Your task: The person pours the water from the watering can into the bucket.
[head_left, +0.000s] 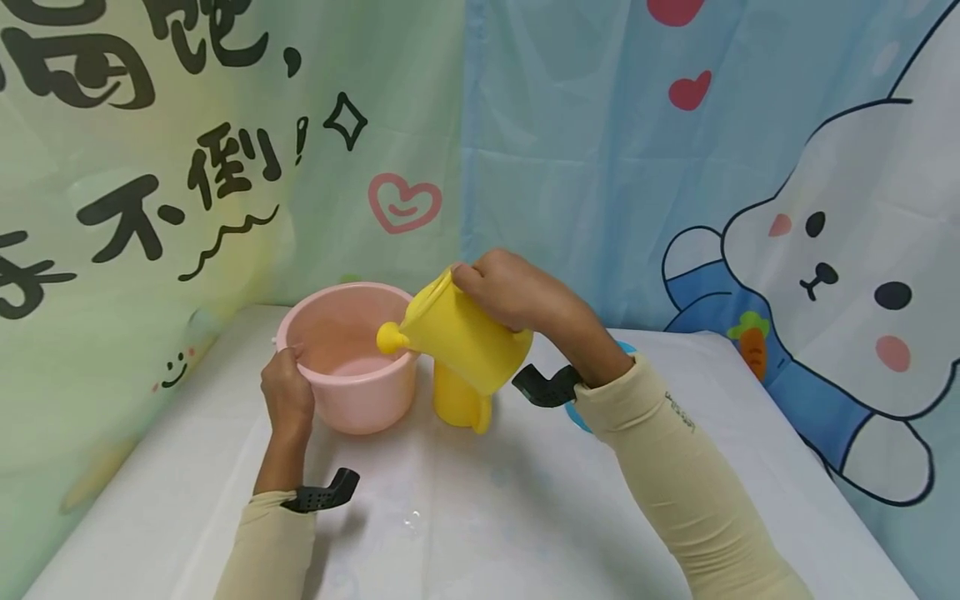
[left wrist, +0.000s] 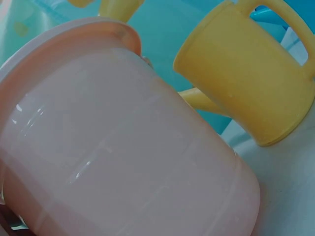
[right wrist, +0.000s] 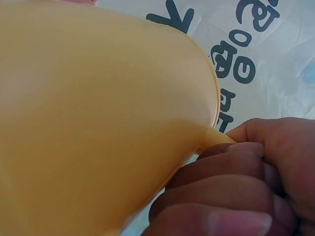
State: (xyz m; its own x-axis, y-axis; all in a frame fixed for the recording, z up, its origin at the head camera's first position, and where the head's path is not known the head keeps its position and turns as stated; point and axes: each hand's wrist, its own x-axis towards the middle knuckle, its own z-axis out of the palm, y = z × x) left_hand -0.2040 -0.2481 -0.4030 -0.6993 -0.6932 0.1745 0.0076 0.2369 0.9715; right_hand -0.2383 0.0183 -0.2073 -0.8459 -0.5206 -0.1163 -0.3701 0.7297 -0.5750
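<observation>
Pink plastic bucket (head_left: 363, 412) sits upright on the table (head_left: 465, 533), my ref. pt. From my remote end I see L grip (head_left: 287, 387) clamped on the bucket's L rim; R grip (head_left: 510, 287) has fingers curled round the handle (right wrist: 220, 136) of the yellow watering can (head_left: 468, 333), which is tipped just above the bucket's R rim, spout's round tip (head_left: 392, 337) over its mouth. Can looks like thin, smooth plastic: prob. light, fairly stiff, maybe slippery if wet, not too fragile; can't tell if there's water in it, & any load wd shift w/ tilt. Handle = best hold, imo; for bucket, rim beats the slick wall. Obstacles: 2nd yellow can (head_left: 453, 396) stands just R of bucket, below the held one, so lowering there wd prob. knock it. Blue item (head_left: 579, 417), mostly hidden by R forearm (head_left: 660, 467), is farther R of bucket. Printed curtain (head_left: 540, 167) hangs behind bucket, prob. limiting room.
</observation>
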